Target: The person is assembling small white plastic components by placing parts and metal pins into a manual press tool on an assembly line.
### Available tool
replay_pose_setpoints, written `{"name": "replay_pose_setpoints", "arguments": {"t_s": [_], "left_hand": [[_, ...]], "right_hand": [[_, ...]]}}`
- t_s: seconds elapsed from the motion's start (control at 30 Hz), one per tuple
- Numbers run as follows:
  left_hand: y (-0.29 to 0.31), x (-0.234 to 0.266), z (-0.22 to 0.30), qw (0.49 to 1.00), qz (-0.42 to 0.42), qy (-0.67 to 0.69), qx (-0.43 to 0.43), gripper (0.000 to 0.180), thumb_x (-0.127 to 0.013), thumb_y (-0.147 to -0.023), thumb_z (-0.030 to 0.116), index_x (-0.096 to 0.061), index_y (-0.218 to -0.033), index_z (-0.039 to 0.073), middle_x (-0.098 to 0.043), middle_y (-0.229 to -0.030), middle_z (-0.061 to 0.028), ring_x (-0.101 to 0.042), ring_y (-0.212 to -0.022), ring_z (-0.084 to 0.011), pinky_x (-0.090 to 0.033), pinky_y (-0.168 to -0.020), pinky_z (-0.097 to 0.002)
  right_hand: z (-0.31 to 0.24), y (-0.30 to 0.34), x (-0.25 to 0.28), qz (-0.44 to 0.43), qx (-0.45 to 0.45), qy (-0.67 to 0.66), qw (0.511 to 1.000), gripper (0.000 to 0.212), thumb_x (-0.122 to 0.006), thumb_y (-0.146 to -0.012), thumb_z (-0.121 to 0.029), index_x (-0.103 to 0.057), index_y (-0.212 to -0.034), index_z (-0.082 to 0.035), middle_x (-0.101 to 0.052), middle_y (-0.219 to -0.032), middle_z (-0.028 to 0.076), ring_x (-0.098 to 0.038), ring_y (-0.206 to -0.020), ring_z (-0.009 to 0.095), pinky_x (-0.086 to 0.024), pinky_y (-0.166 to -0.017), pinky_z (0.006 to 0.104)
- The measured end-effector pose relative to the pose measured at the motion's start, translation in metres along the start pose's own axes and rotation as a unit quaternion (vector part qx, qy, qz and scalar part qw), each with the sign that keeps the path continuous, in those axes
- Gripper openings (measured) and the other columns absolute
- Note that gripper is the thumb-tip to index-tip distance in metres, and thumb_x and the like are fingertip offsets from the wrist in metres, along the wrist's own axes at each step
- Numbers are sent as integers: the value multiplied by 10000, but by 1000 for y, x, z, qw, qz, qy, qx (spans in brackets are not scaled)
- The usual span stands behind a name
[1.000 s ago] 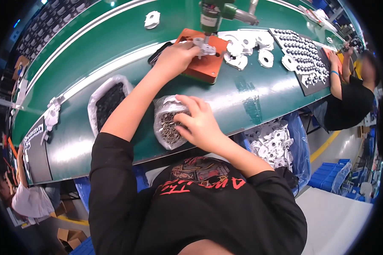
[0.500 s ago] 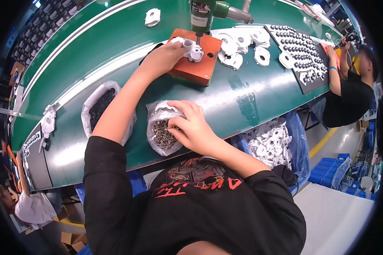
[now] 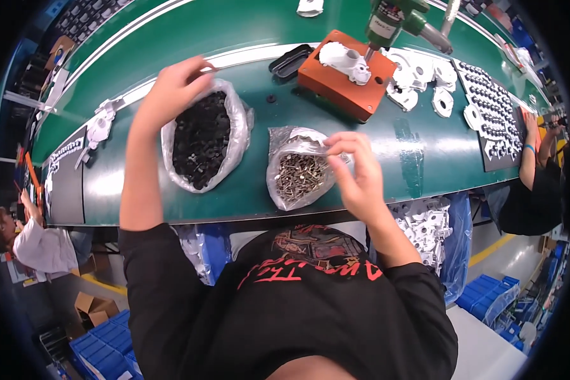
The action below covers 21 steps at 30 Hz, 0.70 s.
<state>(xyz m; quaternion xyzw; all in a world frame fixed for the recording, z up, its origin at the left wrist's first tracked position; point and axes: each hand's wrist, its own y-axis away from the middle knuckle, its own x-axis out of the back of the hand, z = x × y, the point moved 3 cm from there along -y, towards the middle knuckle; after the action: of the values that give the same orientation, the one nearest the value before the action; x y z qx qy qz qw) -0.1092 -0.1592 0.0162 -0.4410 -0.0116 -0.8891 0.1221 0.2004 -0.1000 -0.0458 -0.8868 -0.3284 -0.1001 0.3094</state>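
Note:
My left hand point(image 3: 171, 95) hovers by the far left rim of a clear plastic bag of small black parts point(image 3: 201, 142), thumb and forefinger apart, nothing visible between them. Over the right rim of a second bag, full of small metal screws point(image 3: 299, 177), my right hand point(image 3: 361, 174) holds thumb and forefinger in a pinch. Whatever lies between those tips is too small to make out. A white moulded part point(image 3: 343, 61) sits on an orange fixture block point(image 3: 335, 82), beneath the tip of a green screwdriver machine point(image 3: 386, 25). Neither hand touches that part.
A black tray point(image 3: 290, 61) lies left of the fixture. White parts point(image 3: 418, 73) are spread to its right, then a dark board with rows of pieces point(image 3: 491, 111). A blue-lined bin of white parts point(image 3: 424, 234) stands below the table edge. Co-workers sit at both ends.
My left hand has let go of the white part and moved left to the black-parts bag. My right hand has lifted out of the screws to the bag's rim. The view has shifted.

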Motion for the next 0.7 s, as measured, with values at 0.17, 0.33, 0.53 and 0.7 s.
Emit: {"name": "replay_pose_setpoints", "arguments": {"t_s": [0.17,0.33,0.53,0.7], "left_hand": [[62,-6,-26,994,-47,-76,58,199,-611,-784,135,-619,-949,24,-633,-812,-118,-607,-718,-196,-476,-680,-304],[75,-56,-20,993,-23,-98,64,200,-622,-822,216,-614,-874,23,-559,-810,-138,-569,-762,-299,-458,-705,-387],[59,-66,-23,984,1,-147,106,304,-583,-856,304,-581,-784,9,-576,-823,-168,-573,-780,-342,-450,-696,-428],[55,-72,-18,985,0,-133,114,205,-616,-807,182,-580,-819,-19,-579,-785,-145,-573,-710,-269,-442,-656,-358]], "right_hand": [[11,-1,9,39,-102,-120,987,74,-517,-902,-21,-528,-969,8,-561,-889,49,-534,-813,105,-429,-775,236],[15,-3,12,31,-168,-283,944,108,-540,-894,-42,-525,-988,10,-572,-875,52,-533,-799,115,-432,-763,245],[12,9,25,15,-201,-315,927,122,-575,-863,-18,-557,-979,15,-571,-904,54,-530,-819,118,-430,-762,242],[20,16,38,64,-199,-310,927,127,-592,-840,8,-564,-964,15,-574,-922,64,-536,-831,123,-433,-769,243]]}}
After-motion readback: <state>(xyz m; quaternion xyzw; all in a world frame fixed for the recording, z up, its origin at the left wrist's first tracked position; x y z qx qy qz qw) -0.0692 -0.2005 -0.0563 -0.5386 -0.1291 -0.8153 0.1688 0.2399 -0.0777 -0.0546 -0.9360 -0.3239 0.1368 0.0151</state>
